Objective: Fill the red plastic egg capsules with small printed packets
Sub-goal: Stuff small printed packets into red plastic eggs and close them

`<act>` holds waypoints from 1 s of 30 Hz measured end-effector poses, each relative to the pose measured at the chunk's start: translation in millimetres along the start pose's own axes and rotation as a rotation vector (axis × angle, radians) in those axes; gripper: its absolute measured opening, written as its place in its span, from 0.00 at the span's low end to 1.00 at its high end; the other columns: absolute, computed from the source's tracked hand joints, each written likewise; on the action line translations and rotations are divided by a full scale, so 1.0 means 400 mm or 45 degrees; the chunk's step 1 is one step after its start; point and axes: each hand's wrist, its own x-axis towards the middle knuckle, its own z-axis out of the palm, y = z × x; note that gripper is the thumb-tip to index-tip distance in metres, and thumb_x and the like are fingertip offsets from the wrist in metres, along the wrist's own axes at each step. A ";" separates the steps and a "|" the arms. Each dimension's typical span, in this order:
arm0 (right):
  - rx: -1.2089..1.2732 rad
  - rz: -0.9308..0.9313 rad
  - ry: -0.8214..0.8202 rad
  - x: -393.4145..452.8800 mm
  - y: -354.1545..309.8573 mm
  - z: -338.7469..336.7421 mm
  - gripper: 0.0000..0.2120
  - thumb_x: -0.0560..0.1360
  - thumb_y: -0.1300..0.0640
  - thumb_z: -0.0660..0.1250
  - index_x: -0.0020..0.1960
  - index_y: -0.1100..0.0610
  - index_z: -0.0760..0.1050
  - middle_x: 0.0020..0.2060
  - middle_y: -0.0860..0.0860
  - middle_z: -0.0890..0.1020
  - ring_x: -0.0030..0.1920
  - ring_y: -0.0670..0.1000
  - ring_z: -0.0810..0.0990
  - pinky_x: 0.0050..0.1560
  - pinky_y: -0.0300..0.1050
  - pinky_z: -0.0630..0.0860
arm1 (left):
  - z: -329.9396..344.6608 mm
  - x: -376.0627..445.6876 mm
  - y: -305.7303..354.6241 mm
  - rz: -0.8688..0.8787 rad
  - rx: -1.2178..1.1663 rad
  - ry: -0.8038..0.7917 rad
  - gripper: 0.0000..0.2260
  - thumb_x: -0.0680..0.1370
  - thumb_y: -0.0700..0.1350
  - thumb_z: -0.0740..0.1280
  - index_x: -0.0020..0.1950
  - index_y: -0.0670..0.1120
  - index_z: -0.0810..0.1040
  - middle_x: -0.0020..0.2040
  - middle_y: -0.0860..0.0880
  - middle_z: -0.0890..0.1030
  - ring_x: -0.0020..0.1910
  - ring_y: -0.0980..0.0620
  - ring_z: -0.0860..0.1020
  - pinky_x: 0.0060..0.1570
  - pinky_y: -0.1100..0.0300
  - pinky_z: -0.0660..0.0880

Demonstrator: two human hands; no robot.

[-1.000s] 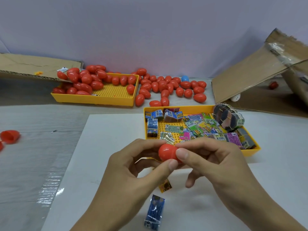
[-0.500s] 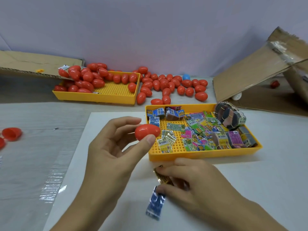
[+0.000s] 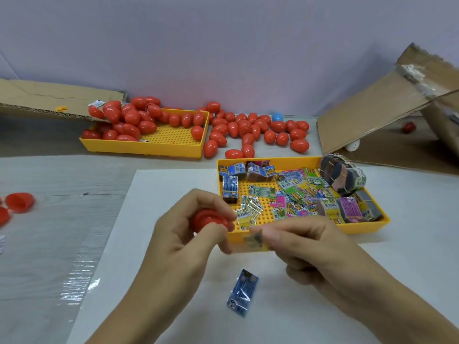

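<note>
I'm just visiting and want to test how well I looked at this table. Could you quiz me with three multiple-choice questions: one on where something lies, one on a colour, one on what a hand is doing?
1. Where does the blue packet lie?
A. in the near yellow tray
B. on the white sheet, below the hands
C. on the cardboard

2. What colour is the odd egg among the red ones at the back?
A. green
B. blue
C. white

3. What is the left hand doing?
A. gripping a red egg capsule
B. lying flat
C. pointing

Answers:
1 B: it rests on the white sheet, outside the tray.
2 B: one blue egg shows by the wall.
3 A: its fingers curl round the capsule.
</note>
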 end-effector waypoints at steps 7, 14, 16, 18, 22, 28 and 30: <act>0.446 0.119 0.047 -0.010 -0.013 0.009 0.15 0.64 0.49 0.76 0.28 0.50 0.71 0.26 0.47 0.54 0.24 0.44 0.52 0.21 0.35 0.49 | 0.043 -0.022 0.000 0.037 0.220 -0.152 0.11 0.67 0.58 0.73 0.39 0.50 0.83 0.41 0.51 0.79 0.37 0.54 0.78 0.37 0.66 0.74; 0.364 0.154 -0.005 -0.024 -0.027 0.024 0.10 0.67 0.48 0.74 0.29 0.49 0.79 0.27 0.47 0.52 0.25 0.45 0.51 0.21 0.34 0.50 | 0.037 -0.007 0.003 0.006 0.023 -0.131 0.04 0.70 0.47 0.74 0.38 0.48 0.85 0.37 0.51 0.79 0.31 0.54 0.74 0.32 0.62 0.72; 0.287 0.092 0.034 -0.023 -0.030 0.025 0.05 0.67 0.48 0.75 0.36 0.48 0.84 0.27 0.48 0.53 0.25 0.45 0.51 0.21 0.34 0.52 | 0.036 -0.008 0.000 0.023 0.003 -0.123 0.09 0.69 0.51 0.73 0.37 0.46 0.84 0.36 0.49 0.78 0.30 0.54 0.73 0.31 0.61 0.71; 0.235 0.038 0.090 -0.021 -0.029 0.015 0.14 0.65 0.47 0.76 0.49 0.49 0.86 0.26 0.47 0.56 0.25 0.45 0.53 0.21 0.34 0.53 | 0.034 -0.007 -0.005 0.033 -0.017 -0.097 0.11 0.68 0.53 0.72 0.36 0.45 0.83 0.35 0.48 0.78 0.31 0.54 0.73 0.32 0.62 0.71; 0.167 -0.120 0.217 -0.018 -0.032 0.001 0.22 0.66 0.46 0.70 0.52 0.61 0.83 0.30 0.45 0.73 0.29 0.45 0.63 0.24 0.37 0.57 | 0.026 -0.005 -0.013 0.033 -0.028 -0.039 0.12 0.66 0.53 0.74 0.35 0.44 0.82 0.35 0.47 0.78 0.31 0.52 0.73 0.32 0.62 0.70; -0.268 -0.532 0.419 -0.030 -0.013 0.012 0.13 0.66 0.45 0.73 0.47 0.49 0.84 0.33 0.46 0.79 0.29 0.43 0.75 0.30 0.33 0.72 | 0.032 -0.010 -0.006 0.366 0.180 0.060 0.03 0.69 0.47 0.75 0.38 0.51 0.82 0.38 0.52 0.78 0.34 0.52 0.77 0.33 0.66 0.72; -0.146 -0.360 0.333 -0.029 -0.017 0.018 0.16 0.64 0.42 0.71 0.44 0.52 0.84 0.33 0.50 0.81 0.30 0.47 0.79 0.24 0.39 0.71 | 0.034 -0.014 -0.004 0.516 0.368 0.079 0.02 0.70 0.46 0.74 0.40 0.50 0.82 0.39 0.52 0.77 0.34 0.51 0.77 0.32 0.64 0.72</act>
